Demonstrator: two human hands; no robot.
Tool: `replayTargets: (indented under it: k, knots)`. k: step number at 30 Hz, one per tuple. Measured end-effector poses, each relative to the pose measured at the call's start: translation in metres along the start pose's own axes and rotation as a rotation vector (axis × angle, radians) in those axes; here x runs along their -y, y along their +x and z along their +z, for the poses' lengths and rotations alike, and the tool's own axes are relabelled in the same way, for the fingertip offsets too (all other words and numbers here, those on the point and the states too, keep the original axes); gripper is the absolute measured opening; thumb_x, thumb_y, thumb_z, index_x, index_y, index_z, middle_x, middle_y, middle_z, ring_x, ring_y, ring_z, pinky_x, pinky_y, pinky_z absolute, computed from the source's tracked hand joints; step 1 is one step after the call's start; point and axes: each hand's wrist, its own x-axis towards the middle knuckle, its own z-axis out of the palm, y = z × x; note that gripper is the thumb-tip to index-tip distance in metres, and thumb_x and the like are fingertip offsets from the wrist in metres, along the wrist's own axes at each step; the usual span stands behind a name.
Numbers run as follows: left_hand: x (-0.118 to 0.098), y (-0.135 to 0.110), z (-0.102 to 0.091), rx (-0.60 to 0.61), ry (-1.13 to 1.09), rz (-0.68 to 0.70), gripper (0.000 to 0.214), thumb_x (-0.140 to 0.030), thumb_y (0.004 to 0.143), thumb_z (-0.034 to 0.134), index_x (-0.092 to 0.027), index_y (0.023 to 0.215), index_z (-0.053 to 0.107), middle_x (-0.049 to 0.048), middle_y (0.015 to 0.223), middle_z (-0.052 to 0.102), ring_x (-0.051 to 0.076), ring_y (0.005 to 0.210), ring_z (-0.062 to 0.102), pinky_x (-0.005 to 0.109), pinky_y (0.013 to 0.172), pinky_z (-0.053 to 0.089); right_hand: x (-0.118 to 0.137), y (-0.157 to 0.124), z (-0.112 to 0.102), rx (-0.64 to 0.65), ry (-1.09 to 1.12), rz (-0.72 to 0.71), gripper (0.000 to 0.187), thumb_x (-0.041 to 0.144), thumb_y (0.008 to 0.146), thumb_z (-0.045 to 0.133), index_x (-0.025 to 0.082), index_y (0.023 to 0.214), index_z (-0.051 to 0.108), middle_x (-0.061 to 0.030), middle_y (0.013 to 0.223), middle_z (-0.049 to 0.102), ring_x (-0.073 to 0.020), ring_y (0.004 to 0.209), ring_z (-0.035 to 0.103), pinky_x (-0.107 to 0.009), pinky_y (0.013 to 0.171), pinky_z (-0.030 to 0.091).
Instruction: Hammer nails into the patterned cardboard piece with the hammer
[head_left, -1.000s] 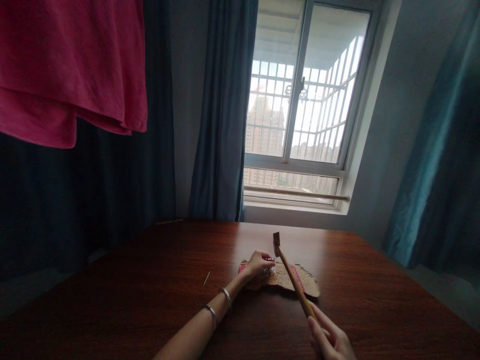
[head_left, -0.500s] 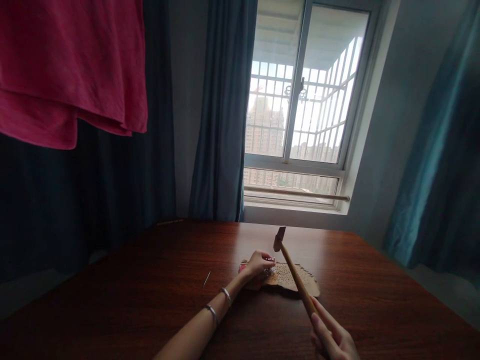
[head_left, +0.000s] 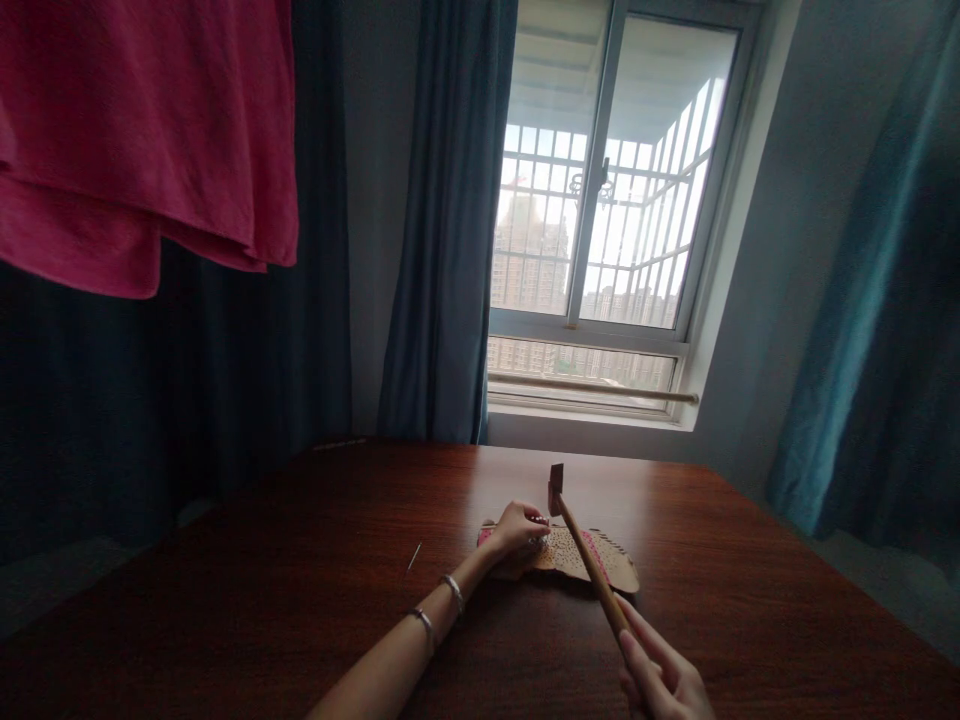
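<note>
One dotted cardboard piece [head_left: 624, 578], lying on the wooden table [head_left: 262, 600], bore pink near both ends, its middle seemingly left to do, beneath a left hand [head_left: 517, 526] whose fingertips met, any pinched item indistinct, while a right hand [head_left: 664, 668] clamped one raised hammer [head_left: 583, 552].

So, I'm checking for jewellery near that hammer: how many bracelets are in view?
2: one bracelet nearer the left hand, the other bracelet farther up that arm. The right forearm is out of frame, so any there would be hidden.
</note>
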Motion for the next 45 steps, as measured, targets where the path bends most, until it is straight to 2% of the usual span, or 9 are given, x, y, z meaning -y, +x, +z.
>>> replayTargets:
  k: [6,12,17,24,29,35,38,45]
  knots:
    - [0.004,0.002,0.001,0.005,-0.040,0.009,0.030,-0.033,0.057,0.066,-0.008,0.074,0.070,0.0044,0.069,0.066,0.014,0.063,0.055,0.021,0.056,0.036,-0.002,0.001,-0.001,0.007,0.049,-0.005,0.085,0.060,0.053,0.070,0.014,0.123,0.053,0.0086,0.047,0.032,-0.0022,0.038,0.028,-0.013,0.037,0.023]
    - [-0.003,-0.002,-0.001,0.007,-0.034,-0.024,0.028,-0.032,0.057,0.065,-0.008,0.071,0.070,0.0040,0.066,0.065,0.013,0.060,0.054,0.020,0.052,0.034,-0.008,-0.002,0.000,-0.001,0.017,-0.040,0.089,0.062,0.048,0.071,0.008,0.117,0.057,0.0086,0.041,0.030,-0.0035,0.036,0.027,-0.016,0.036,0.021]
    - [-0.009,-0.005,-0.002,-0.001,-0.041,-0.016,0.029,-0.032,0.058,0.065,-0.009,0.074,0.071,0.0046,0.068,0.066,0.015,0.064,0.056,0.021,0.055,0.037,-0.013,-0.002,-0.001,-0.007,0.020,-0.048,0.085,0.062,0.052,0.069,0.012,0.120,0.055,0.0080,0.045,0.035,-0.0028,0.038,0.026,-0.016,0.038,0.023]
    - [-0.011,-0.006,-0.004,0.004,-0.045,-0.019,0.030,-0.032,0.058,0.065,-0.009,0.076,0.071,0.0053,0.071,0.067,0.015,0.066,0.057,0.021,0.057,0.038,-0.006,-0.004,0.001,-0.026,0.022,-0.026,0.095,0.063,0.049,0.070,0.007,0.123,0.051,0.0084,0.044,0.034,-0.0037,0.038,0.030,-0.016,0.038,0.026]
    - [-0.010,-0.006,-0.004,0.003,-0.052,-0.024,0.029,-0.031,0.058,0.065,-0.009,0.076,0.071,0.0045,0.070,0.067,0.015,0.064,0.057,0.021,0.056,0.037,0.003,-0.005,0.003,0.003,0.043,-0.021,0.090,0.060,0.051,0.071,0.011,0.124,0.052,0.0090,0.045,0.032,-0.0039,0.038,0.030,-0.016,0.037,0.022]
    - [-0.013,-0.006,-0.004,0.015,-0.061,-0.040,0.029,-0.033,0.057,0.065,-0.009,0.074,0.071,0.0040,0.068,0.067,0.015,0.064,0.056,0.021,0.056,0.037,-0.001,0.000,0.001,0.015,0.037,-0.019,0.081,0.058,0.050,0.073,0.014,0.116,0.059,0.0089,0.042,0.034,-0.0038,0.037,0.031,-0.016,0.037,0.024]
    - [-0.012,-0.005,-0.004,0.013,-0.067,-0.041,0.030,-0.033,0.057,0.065,-0.009,0.074,0.071,0.0051,0.070,0.067,0.015,0.065,0.057,0.022,0.056,0.037,-0.003,0.001,0.001,0.011,0.052,-0.028,0.080,0.058,0.051,0.073,0.015,0.117,0.058,0.0084,0.043,0.037,-0.0037,0.037,0.032,-0.015,0.036,0.023]
    - [-0.011,-0.005,-0.004,0.013,-0.068,-0.026,0.030,-0.033,0.057,0.065,-0.008,0.074,0.071,0.0051,0.069,0.067,0.015,0.063,0.056,0.021,0.056,0.037,-0.006,-0.001,0.002,-0.022,0.045,-0.029,0.085,0.058,0.050,0.073,0.010,0.119,0.056,0.0090,0.043,0.035,-0.0021,0.036,0.027,-0.015,0.036,0.026]
